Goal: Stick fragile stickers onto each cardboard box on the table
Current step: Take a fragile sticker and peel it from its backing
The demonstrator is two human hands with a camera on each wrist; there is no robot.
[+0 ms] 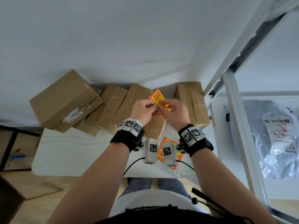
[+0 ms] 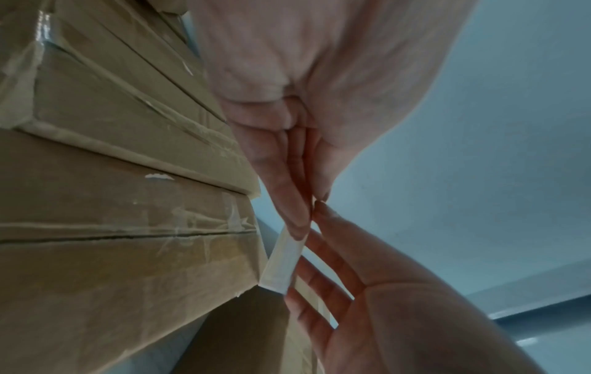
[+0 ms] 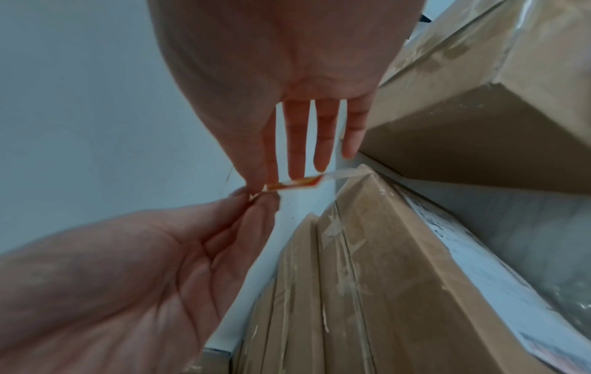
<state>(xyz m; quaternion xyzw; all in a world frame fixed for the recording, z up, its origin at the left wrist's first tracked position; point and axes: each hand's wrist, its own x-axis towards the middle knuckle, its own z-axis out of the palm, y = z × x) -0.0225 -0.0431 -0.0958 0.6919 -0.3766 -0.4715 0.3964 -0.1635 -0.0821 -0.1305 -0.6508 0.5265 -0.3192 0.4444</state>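
Note:
I hold a red and yellow fragile sticker (image 1: 157, 96) up over the boxes. My left hand (image 1: 151, 108) and right hand (image 1: 163, 105) pinch it at its near corner. Its white backing (image 2: 283, 263) shows edge-on in the left wrist view, its printed face (image 3: 299, 182) in the right wrist view, where the right hand's other fingers (image 3: 295, 141) stay straight. Several taped cardboard boxes stand along the wall: a large one (image 1: 64, 101) at the left, two narrow ones (image 1: 106, 109) (image 1: 131, 101), one (image 1: 155, 128) under my hands and one (image 1: 192, 102) at the right.
A bagged pile of more stickers (image 1: 161, 143) lies on the white table (image 1: 72, 151) beneath my wrists. A white metal rack (image 1: 234, 101) stands to the right, with a grey plastic parcel (image 1: 275, 143) on its shelf. The wall is close behind the boxes.

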